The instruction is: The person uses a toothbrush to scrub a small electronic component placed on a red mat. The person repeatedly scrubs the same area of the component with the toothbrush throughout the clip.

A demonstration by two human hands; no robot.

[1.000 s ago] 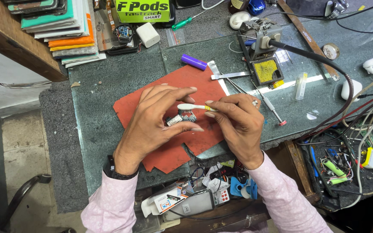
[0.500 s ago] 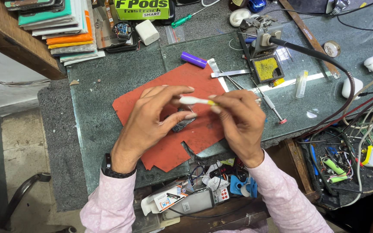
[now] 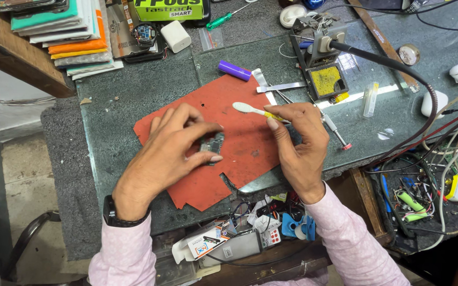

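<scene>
On the red mat (image 3: 239, 114), left hand (image 3: 173, 145) pinches circuit board (image 3: 212, 144); right hand (image 3: 300, 143) grips toothbrush (image 3: 250, 109).

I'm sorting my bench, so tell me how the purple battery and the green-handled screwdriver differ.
The purple battery is a short, thick cylinder; the green-handled screwdriver is long and thin, ending in a metal shaft. The battery lies on the glass sheet just beyond the red mat; the screwdriver lies farther back on the dark benchtop. Both lie flat, untouched by either hand.
</scene>
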